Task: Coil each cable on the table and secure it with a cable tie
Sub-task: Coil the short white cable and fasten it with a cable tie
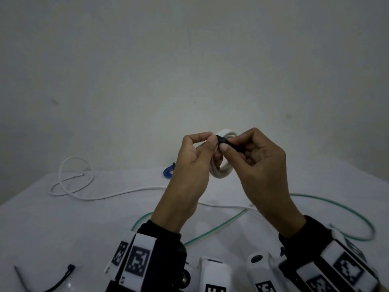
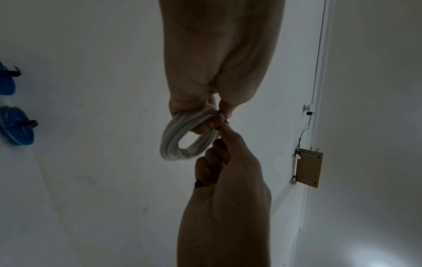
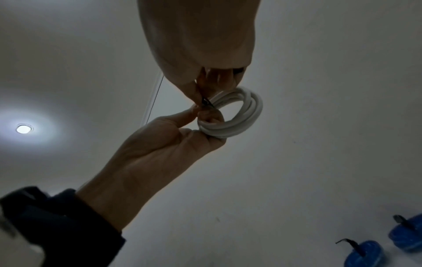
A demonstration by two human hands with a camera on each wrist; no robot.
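Note:
A white cable coil (image 1: 223, 172) is held up above the table between both hands. My left hand (image 1: 211, 139) grips the coil, its lower fingers curled through the loop and its thumb and forefinger pinching at the top. A black cable tie (image 1: 223, 141) wraps the coil there, and my right hand (image 1: 226, 144) pinches it. The left wrist view shows the coil (image 2: 182, 140) hanging from the left hand (image 2: 214, 112), with the right hand (image 2: 222, 133) on the tie (image 2: 224, 122). In the right wrist view the tie (image 3: 206, 103) crosses the coil (image 3: 242, 122).
On the white table (image 1: 63, 228) lie a loose white cable (image 1: 84, 198) and a loose green cable (image 1: 347, 209). A blue tied coil (image 1: 168, 173) sits at the far edge; the right wrist view shows two (image 3: 363, 252). A spare black tie (image 1: 59, 279) lies front left.

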